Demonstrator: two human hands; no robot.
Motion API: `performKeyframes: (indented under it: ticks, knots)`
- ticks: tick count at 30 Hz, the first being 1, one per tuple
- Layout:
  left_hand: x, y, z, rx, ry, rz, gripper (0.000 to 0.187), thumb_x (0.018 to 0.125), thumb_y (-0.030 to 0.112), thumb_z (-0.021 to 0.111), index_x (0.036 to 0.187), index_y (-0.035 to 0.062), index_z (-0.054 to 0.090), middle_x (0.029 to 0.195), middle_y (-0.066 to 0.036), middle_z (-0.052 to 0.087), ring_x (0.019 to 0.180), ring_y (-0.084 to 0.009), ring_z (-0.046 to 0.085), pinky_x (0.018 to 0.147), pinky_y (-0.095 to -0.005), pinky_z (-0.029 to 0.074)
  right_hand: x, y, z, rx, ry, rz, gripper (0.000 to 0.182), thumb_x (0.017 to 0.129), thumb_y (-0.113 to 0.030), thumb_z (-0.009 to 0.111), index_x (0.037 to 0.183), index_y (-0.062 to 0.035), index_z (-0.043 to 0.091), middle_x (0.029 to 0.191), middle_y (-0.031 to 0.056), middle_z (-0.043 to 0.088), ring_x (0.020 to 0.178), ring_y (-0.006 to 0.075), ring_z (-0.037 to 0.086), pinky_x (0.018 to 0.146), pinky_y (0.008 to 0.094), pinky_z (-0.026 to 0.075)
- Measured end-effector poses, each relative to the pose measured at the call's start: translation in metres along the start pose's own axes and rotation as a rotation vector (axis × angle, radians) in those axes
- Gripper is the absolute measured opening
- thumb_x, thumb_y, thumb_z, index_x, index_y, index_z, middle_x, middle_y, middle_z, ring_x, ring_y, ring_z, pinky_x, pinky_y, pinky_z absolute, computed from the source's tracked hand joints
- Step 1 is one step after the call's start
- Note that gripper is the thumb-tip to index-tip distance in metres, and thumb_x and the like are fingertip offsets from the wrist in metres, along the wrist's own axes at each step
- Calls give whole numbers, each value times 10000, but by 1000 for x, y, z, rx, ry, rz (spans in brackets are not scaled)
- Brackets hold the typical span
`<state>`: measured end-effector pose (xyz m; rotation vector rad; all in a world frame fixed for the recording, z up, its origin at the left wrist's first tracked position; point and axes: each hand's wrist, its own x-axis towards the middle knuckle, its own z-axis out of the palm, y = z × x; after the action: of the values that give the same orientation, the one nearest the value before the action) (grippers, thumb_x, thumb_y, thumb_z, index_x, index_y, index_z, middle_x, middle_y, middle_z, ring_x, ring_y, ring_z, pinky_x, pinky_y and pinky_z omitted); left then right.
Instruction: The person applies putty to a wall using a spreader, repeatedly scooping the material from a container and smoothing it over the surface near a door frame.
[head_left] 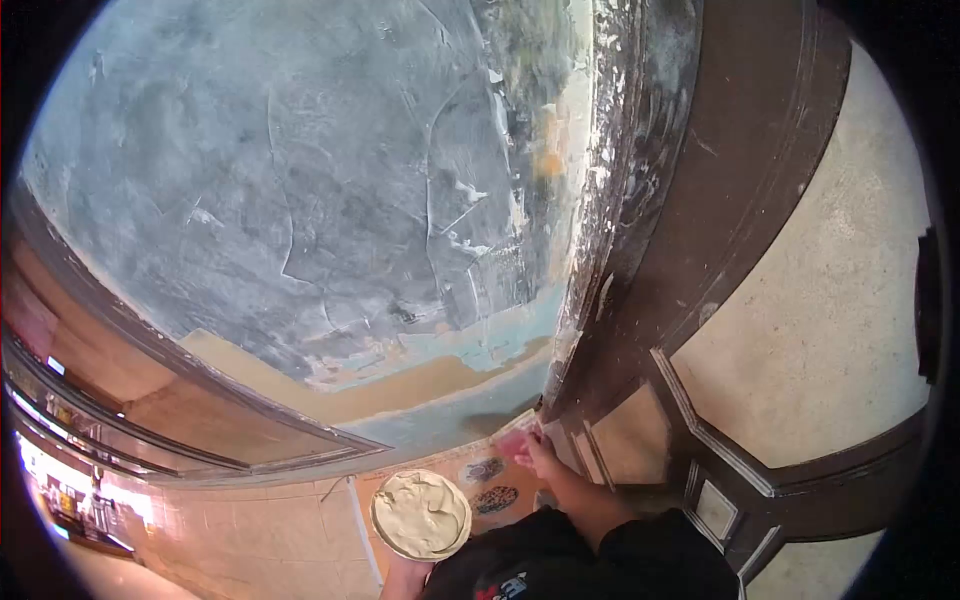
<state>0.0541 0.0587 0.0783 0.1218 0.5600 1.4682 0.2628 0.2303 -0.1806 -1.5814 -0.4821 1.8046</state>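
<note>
Paste [424,510] fills the bowl [410,554] gripped by your left hand [404,578], whose fingers are hidden beneath; your right hand [541,456] pinches a pink tool [514,440], the wall [360,200] just beyond. If your left wrist tilts while reaching, paste could spill.

Your head-worn camera faces forward and down through a wide, round-edged view. The bowl [376,530] is below the lens, at close range. Beyond the bowl, you face the wall [350,170]; left of the bowl, you look down on the floor [265,530].
</note>
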Motion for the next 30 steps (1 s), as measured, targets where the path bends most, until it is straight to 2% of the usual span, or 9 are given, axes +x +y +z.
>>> performKeyframes:
  ticks: [2,5,11,15,17,21,26,27,30]
  knots:
    - [3,-1,4,-6,-3,10,553,961,478,317,1386,131,388,1396,-108,440,1268,-308,439,1062,-490,361,-3,-2,-1,5,-39,60,337,939,-382,542,1174,-154,462,855,75,554,639,207,624,558,337,574]
    - [1,-3,3,-3,-2,18,550,961,475,317,1386,132,388,1396,-108,440,1268,-307,438,1062,-490,361,-3,-39,15,118,-172,-153,378,925,-398,568,1177,-142,452,865,66,553,673,211,631,614,334,574]
    - [-5,-5,-2,9,0,23,546,963,470,318,1386,132,387,1396,-106,440,1269,-305,438,1063,-488,360,19,-124,64,148,-58,-345,430,885,-420,628,1146,-115,474,822,29,535,597,176,587,543,293,536]
    - [-45,-5,-46,22,5,26,543,964,467,318,1386,132,387,1397,-105,440,1269,-304,437,1063,-487,360,51,-54,31,219,-49,-275,409,869,-430,644,1168,-194,497,766,27,523,548,162,552,434,275,494]
    - [-55,-2,-57,22,4,43,542,965,466,318,1386,132,387,1397,-105,440,1270,-304,437,1064,-487,360,23,-33,22,47,80,-71,404,887,-394,628,1208,-191,491,759,33,521,552,168,554,449,288,509]
    - [-18,7,-16,10,18,82,539,966,463,319,1386,133,387,1397,-104,440,1270,-303,436,1064,-486,359,-28,3,0,-157,-148,-15,356,936,-321,561,1244,-173,458,828,54,537,599,192,606,473,300,530]
    - [-15,18,-12,-15,32,147,535,967,459,319,1387,133,386,1397,-103,440,1271,-302,436,1065,-485,359,-55,-22,0,-308,-252,-28,345,965,-285,507,1264,-151,399,925,79,548,673,229,656,515,327,556]
    - [-16,24,9,-50,-193,166,521,975,435,303,1400,139,361,1413,-87,423,1287,-283,419,1069,-478,351,-60,-40,7,-253,-277,-124,328,967,-272,503,1246,-142,389,936,84,549,687,226,657,524,334,557]
    - [-9,33,20,-120,-176,149,503,981,424,295,1389,139,367,1405,-89,427,1269,-288,436,1063,-477,364,-97,-98,37,-139,-328,-320,287,966,-226,500,1205,-122,381,961,86,548,728,215,652,561,326,553]
